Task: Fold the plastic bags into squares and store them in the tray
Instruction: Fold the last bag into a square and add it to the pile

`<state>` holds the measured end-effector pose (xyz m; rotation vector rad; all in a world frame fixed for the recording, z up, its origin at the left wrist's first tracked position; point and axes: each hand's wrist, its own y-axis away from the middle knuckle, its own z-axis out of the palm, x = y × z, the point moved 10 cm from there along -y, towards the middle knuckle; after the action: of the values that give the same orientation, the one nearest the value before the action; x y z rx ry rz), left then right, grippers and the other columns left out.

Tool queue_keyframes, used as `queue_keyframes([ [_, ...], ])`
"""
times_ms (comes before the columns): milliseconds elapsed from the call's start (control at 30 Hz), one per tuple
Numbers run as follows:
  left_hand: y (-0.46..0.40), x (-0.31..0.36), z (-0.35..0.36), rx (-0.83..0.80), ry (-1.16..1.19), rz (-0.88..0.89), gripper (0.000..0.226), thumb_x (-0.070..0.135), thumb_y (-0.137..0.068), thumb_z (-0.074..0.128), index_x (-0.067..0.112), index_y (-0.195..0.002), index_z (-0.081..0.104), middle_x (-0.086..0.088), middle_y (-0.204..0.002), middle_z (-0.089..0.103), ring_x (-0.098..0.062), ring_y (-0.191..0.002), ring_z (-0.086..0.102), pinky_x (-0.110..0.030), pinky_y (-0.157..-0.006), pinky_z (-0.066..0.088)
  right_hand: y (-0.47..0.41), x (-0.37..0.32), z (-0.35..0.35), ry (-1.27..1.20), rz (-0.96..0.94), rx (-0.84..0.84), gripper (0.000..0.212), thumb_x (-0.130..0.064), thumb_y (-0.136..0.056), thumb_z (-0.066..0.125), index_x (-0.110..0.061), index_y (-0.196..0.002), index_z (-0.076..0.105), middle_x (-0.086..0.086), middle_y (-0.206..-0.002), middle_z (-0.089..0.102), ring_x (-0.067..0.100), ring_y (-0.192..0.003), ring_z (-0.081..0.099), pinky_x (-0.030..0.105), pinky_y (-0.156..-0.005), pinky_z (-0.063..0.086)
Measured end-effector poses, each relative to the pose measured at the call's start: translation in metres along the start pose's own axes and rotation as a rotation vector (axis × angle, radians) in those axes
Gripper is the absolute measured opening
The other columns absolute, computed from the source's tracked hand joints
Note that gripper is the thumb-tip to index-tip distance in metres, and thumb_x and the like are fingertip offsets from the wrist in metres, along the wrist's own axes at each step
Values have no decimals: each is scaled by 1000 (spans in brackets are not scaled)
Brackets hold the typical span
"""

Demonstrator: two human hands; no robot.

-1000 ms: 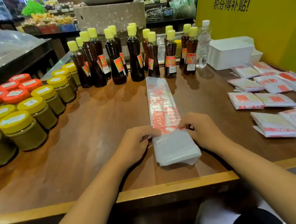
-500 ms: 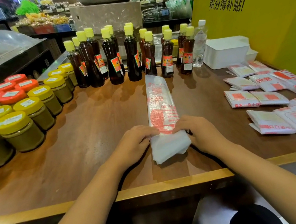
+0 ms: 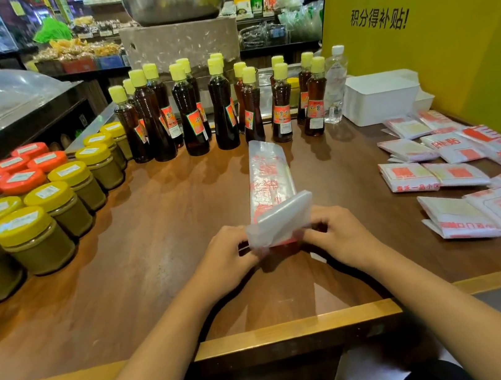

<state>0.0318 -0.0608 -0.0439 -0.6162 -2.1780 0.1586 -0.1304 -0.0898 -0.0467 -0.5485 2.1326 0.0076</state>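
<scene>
Now the near end of the bag [image 3: 269,183] is up off the table [image 3: 144,270] and tipping over toward the far end, when a moment ago that end lay flat near the table's front edge. That looks like one more fold being made, so the long strip is getting shorter and closer to a square. Most of the bag is a long thin strip that lies flat in the middle of the table and points away toward the bottles [image 3: 189,114]. The left hand [image 3: 223,259] is at the left side of the fold and the right hand [image 3: 340,235] is at the right side. Both hands have their fingers curled in and pinching the edges of the bag, right where it bends. The fingers are close together, not spread out. The fingertips are partly hidden under the plastic, so it is hard to say just how many of them touch it. I think the flap has to come down flat on the strip next, and it should be pressed so it does not pop back up, because thin plastic is slippery and springy. On the right side of the table lie many folded bags [image 3: 435,173], already made into squares. The white tray [image 3: 382,98] sits at the far right, behind those squares and well apart from the hands. The squares are on the table and not in the tray, so storing them is not done yet.
</scene>
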Motion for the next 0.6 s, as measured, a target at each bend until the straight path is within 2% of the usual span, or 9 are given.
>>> queue_keyframes([
  [33, -2, -3, 0, 6, -1, -6, 16, 14, -93, 66, 25, -85, 73, 10, -92, 71, -13, -92, 65, -36, -82, 52, 1, 0, 0, 14, 11, -6, 12, -24, -95, 67, -19, -98, 78, -7, -102, 69, 13, -98, 63, 43, -90, 55],
  [100, -3, -13, 1, 25, -22, -46, 28, 27, -97, 61, 42, -75, 67, 15, -85, 68, -11, -84, 64, -38, -76, 51, 1, 3, -2, 120, 43, 4, 17, -31, -96, 64, -22, -89, 76, -12, -101, 61, 7, -100, 54, 37, -92, 49],
  [133, -4, -20, 0, 45, -35, -75, 31, 34, -98, 58, 44, -69, 64, 16, -80, 65, -10, -81, 62, -39, -74, 51, 1, 6, -2, 171, 59, 10, 19, -34, -97, 62, -26, -86, 75, -14, -101, 58, 6, -102, 49, 36, -94, 44],
  [233, -6, -43, 1, 88, -98, -196, 44, 49, -95, 51, 23, -61, 55, 6, -75, 57, -19, -76, 54, -49, -71, 49, -2, 16, -2, 228, 127, 29, 28, -40, -99, 56, -24, -87, 75, -9, -103, 54, 13, -108, 43, 44, -101, 41],
  [367, -7, -47, -2, 163, -227, -307, 47, 37, -101, 56, 15, -59, 53, 6, -73, 53, -18, -77, 48, -38, -70, 35, -3, 17, -4, 347, 137, 79, 33, -40, -99, 57, -19, -83, 76, -8, -93, 56, 13, -98, 47, 47, -95, 43],
  [467, -7, -41, -7, 202, -358, -328, 51, 39, -103, 52, 20, -55, 48, 8, -69, 51, -17, -81, 45, -36, -74, 27, -1, 12, -10, 381, 124, 151, 37, -43, -96, 61, -19, -73, 76, -12, -78, 60, 13, -84, 53, 41, -87, 41],
  [533, -9, -37, -7, 189, -446, -330, 53, 42, -104, 46, 20, -56, 46, 7, -71, 50, -15, -86, 42, -35, -77, 22, 0, 14, -13, 406, 144, 169, 42, -45, -96, 61, -18, -67, 74, -8, -71, 62, 13, -79, 54, 37, -82, 35],
  [600, -11, -33, -4, 165, -519, -330, 53, 45, -105, 41, 22, -58, 47, 8, -75, 49, -14, -90, 39, -34, -79, 21, 1, 15, -16, 421, 157, 181, 46, -48, -95, 62, -17, -63, 73, -8, -67, 61, 14, -76, 55, 37, -80, 35],
])
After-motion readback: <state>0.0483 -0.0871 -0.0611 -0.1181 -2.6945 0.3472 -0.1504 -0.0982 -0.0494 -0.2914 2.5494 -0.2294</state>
